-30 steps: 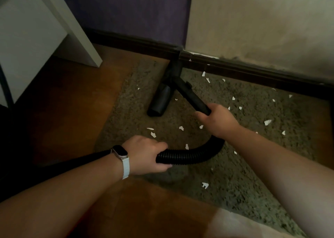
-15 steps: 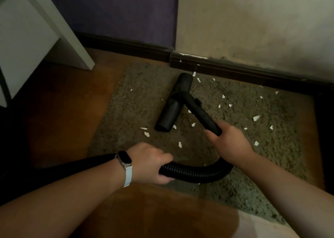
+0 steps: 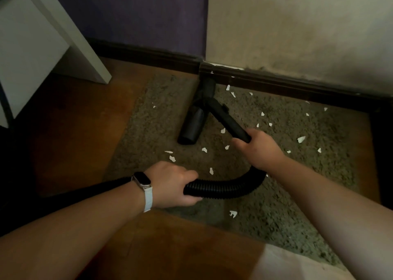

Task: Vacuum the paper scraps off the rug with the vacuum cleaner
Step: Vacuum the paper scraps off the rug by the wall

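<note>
- Standing at far left, a white furniture panel [image 3: 70, 37] comes down onto the brown wooden floor [image 3: 70, 130], well apart from the rug.
- A person's left hand [image 3: 172, 184], with a watch [image 3: 141, 178] on a pale strap at the wrist, has its fingers curled round the black ribbed hose [image 3: 223, 187]. The hose runs off into the dark at left and loops over the rug to the right.
- The grey-green rug [image 3: 276, 205] lies up against the dark skirting board [image 3: 276, 84], with bare floor along its left and near sides.
- The vacuum cleaner's floor head [image 3: 194, 122] rests on the rug. Its far end is right at the skirting board, below the seam where the purple wall [image 3: 138, 13] meets the cream wall [image 3: 297, 24].
- A rigid wand [image 3: 225, 118] slants from the head to the right hand [image 3: 259, 150], whose fingers are wrapped about its near end.
- White paper scraps [image 3: 301, 139] dot the rug. A few lie left of the head, several lie between head and hose, most lie right of the wand, and one lies near the front edge.
- Pale cloth [image 3: 287, 264] covers the rug's near corner at lower right.
</note>
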Action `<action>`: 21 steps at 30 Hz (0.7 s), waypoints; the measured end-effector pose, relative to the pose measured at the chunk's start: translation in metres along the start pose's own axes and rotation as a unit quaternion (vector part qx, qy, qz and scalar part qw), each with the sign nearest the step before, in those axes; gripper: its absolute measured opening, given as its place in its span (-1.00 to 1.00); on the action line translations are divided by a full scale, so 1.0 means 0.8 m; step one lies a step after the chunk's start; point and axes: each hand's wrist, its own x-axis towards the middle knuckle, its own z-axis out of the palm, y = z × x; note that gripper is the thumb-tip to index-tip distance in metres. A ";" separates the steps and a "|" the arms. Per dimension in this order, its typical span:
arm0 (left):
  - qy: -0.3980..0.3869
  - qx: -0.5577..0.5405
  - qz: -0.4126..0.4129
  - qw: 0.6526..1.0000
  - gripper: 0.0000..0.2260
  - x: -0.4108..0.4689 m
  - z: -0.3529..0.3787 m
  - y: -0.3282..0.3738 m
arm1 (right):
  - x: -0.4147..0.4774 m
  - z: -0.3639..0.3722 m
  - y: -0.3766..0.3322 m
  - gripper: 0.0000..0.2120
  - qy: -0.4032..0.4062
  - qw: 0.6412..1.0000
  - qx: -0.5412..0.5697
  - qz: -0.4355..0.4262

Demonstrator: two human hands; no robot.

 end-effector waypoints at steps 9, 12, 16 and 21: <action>-0.006 0.004 0.089 0.996 -0.63 0.009 0.011 0.032 | -0.062 0.001 0.060 -0.78 0.042 0.997 0.041 0.052; 0.032 0.013 0.106 0.994 -0.68 0.009 0.015 0.027 | -0.066 0.000 0.056 -0.77 0.056 0.997 0.047 0.036; 0.058 0.027 0.093 0.994 -0.69 0.006 0.011 0.020 | -0.052 -0.001 0.040 -0.77 0.070 0.996 0.052 0.018; 0.068 0.034 0.042 0.996 -0.67 0.001 0.007 0.000 | -0.015 -0.003 0.002 -0.76 0.038 0.999 0.037 -0.016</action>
